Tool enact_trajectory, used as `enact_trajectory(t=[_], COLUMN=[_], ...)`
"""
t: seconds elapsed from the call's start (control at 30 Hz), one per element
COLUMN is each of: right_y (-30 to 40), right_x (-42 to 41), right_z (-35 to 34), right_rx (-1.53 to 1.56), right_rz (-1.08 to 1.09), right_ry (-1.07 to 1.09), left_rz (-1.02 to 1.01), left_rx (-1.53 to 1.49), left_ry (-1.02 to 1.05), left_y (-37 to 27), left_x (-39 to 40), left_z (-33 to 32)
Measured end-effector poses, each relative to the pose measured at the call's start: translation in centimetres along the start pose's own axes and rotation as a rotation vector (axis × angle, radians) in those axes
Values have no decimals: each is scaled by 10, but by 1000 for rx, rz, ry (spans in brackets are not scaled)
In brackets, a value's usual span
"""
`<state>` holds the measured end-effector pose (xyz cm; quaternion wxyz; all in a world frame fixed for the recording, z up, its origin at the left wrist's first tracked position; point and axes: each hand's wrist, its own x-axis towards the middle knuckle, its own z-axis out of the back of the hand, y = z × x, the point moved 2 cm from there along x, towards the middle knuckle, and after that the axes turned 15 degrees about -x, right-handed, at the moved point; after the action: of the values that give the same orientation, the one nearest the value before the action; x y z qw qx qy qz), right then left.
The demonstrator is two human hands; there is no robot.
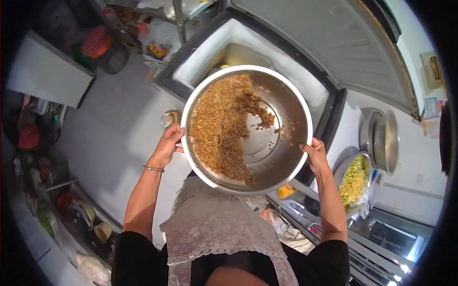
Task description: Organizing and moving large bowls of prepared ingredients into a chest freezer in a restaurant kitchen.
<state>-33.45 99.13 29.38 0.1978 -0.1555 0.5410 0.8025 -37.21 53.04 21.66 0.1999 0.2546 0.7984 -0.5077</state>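
A large round metal basin (297,111) is held up between my two hands, in front of the apron. Brown crumbly food (218,125) clings to its left side and part of the bottom; the right side shows mostly bare metal. My left hand (171,141) pinches the left rim with the thumb on top. On the opposite rim, my right hand (315,152) grips with its thumb over the inside edge. Beyond the basin stands a chest freezer (247,30) with its lid (343,39) raised. Frost lines its walls, and the basin hides part of its inside.
To the right, a metal bowl of chopped green and yellow food (354,182) sits near stacked metal basins (386,139). A sink (86,214) lies at lower left. A red-topped bin (100,44) and a white cabinet (50,68) stand at upper left.
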Motion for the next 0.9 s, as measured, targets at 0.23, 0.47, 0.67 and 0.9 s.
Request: enact_trajectory(t=[0.23, 0.47, 0.67, 0.9], right_y=[18, 44, 54, 42], right_x=[19, -8, -23, -30], right_z=[-127, -270, -364, -419], right_rx=[71, 92, 102, 39], right_rz=[106, 250, 239, 168], right_ry=[223, 413, 473, 510], left_rz=[-167, -349, -315, -349], left_rx=[50, -118, -134, -123], left_ry=[-420, -636, -642, -741], left_y=[-22, -31, -49, -5], left_x=[-98, -180, -213, -214], left_z=[88, 213, 297, 359])
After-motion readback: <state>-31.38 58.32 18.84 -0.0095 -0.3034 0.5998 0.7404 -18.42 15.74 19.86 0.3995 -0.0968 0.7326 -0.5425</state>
